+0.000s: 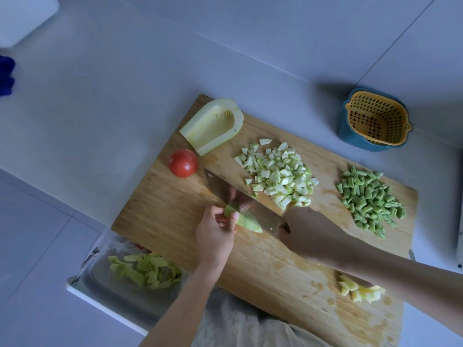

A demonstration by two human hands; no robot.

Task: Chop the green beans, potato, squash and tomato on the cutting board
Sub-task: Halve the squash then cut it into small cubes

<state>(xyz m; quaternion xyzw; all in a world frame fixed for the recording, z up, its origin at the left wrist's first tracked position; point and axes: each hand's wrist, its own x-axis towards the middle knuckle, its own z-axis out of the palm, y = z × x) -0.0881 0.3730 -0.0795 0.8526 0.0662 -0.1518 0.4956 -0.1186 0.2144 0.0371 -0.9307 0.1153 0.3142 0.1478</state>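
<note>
On the wooden cutting board (263, 259) my left hand (215, 234) holds a pale green squash strip (246, 223) with curled fingers. My right hand (308, 231) grips the handle of a cleaver (240, 204) whose blade lies along the strip. Behind the blade is a pile of diced squash (278, 176). A hollowed squash half (213, 125) lies at the board's far left corner, with a whole red tomato (183, 162) beside it. Chopped green beans (370, 199) lie at the right. Yellow potato cubes (355, 289) show under my right forearm.
A tray (100, 281) with green peelings (147, 270) sits under the board's near left edge. A yellow strainer basket in a blue bowl (375, 118) stands on the counter at the far right. A blue object (6, 76) is at the left edge.
</note>
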